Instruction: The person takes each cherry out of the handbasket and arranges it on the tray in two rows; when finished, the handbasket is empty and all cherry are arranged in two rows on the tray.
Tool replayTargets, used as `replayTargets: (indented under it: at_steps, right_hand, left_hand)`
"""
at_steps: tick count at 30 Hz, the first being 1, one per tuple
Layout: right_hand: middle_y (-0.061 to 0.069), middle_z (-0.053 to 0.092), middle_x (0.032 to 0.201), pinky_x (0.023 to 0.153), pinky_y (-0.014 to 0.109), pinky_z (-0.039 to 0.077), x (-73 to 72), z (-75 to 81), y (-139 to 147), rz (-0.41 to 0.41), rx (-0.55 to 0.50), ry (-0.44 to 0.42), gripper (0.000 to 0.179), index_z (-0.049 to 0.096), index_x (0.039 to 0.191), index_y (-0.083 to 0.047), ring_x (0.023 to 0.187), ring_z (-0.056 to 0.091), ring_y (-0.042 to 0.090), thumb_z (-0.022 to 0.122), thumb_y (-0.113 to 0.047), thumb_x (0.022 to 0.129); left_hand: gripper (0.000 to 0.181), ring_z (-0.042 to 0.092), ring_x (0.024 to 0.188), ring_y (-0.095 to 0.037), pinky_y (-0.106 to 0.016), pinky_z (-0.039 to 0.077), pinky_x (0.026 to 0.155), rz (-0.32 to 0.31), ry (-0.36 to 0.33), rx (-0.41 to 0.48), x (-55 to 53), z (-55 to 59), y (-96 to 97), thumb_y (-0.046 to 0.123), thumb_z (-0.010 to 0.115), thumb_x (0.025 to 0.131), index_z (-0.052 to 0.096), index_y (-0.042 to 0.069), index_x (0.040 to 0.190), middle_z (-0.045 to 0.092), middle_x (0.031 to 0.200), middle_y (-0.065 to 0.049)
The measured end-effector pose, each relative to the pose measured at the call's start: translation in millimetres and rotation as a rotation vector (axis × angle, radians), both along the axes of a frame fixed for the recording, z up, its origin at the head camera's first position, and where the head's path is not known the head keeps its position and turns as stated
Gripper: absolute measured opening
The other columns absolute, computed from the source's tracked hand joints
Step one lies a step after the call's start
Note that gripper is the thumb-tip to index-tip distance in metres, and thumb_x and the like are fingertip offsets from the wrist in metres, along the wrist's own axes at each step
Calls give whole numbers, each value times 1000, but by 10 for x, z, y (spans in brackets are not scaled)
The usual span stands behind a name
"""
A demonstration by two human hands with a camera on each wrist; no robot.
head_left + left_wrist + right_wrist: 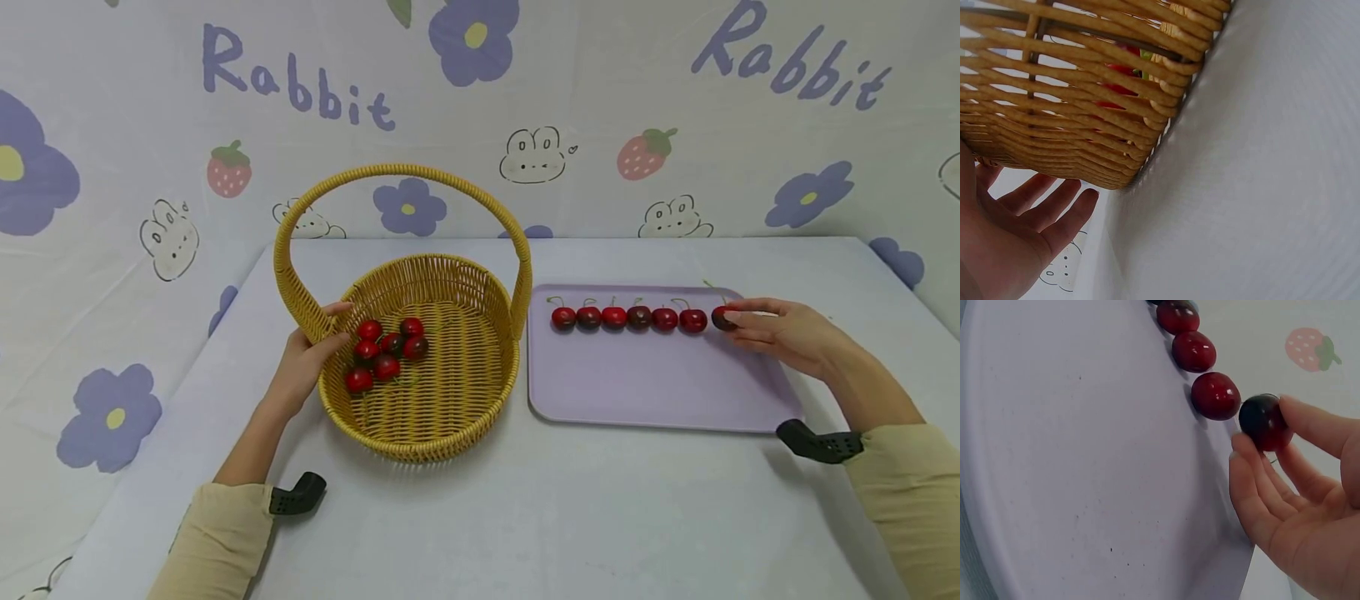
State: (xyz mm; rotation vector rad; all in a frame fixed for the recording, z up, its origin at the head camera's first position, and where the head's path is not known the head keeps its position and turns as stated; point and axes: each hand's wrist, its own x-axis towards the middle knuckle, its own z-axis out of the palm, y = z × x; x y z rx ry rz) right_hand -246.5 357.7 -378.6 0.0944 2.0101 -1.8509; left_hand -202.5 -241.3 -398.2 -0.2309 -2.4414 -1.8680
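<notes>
My right hand (798,333) pinches a dark red cherry (1264,423) between thumb and fingers, at the right end of a row of cherries (614,317) on a lilac tray (645,379). In the right wrist view this cherry sits close beside the row's last cherry (1215,395). On the left, my left hand (303,362) grips the rim of a round yellow wicker basket (450,400) at the foot of its handle. The left wrist view has some fingers (1063,215) spread along the basket's outer wall. Several red cherries (386,367) lie in the basket's left half.
The tall basket handle (405,170) arches over the basket. Tray and basket stand side by side on a white-covered table (495,517), a narrow gap between them. Behind the table hangs a printed cloth (450,108) with rabbits, flowers and strawberries.
</notes>
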Motion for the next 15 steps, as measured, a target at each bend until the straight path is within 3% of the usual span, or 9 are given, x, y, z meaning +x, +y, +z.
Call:
replayTargets:
  at_steps: [5,7,13,15]
  right_hand:
    - [-17,58,94,84,22,49,-22,6,-28,33,184,38,54,33,135,5,91,62,1,58,-22,96]
    - [-13,57,99,85,23,48,-39,-7,-33,31,224,39,61,30,138,7,91,61,0,59,-25,96]
    - [-2,54,107,86,26,48,-73,-20,-68,23,337,38,64,26,141,10,88,61,0,57,-25,97]
    - [-6,56,102,84,25,49,-77,-13,-81,19,361,35,63,27,141,11,86,61,1,57,-24,97]
  left_hand:
    - [45,32,135,-30,-50,25,108,1,1,-2,6,2,0,10,47,99,40,4,143,34,149,-15]
    - [45,32,135,-30,-50,25,108,-1,4,-2,7,1,0,9,47,99,40,4,143,34,149,-15]
    - [45,32,135,-31,-50,25,108,-5,6,-2,0,-4,-1,9,47,99,40,4,143,34,149,-15]
    - [46,32,135,-31,-50,26,107,-6,5,-3,-1,-5,-1,10,47,99,40,4,143,34,149,-16]
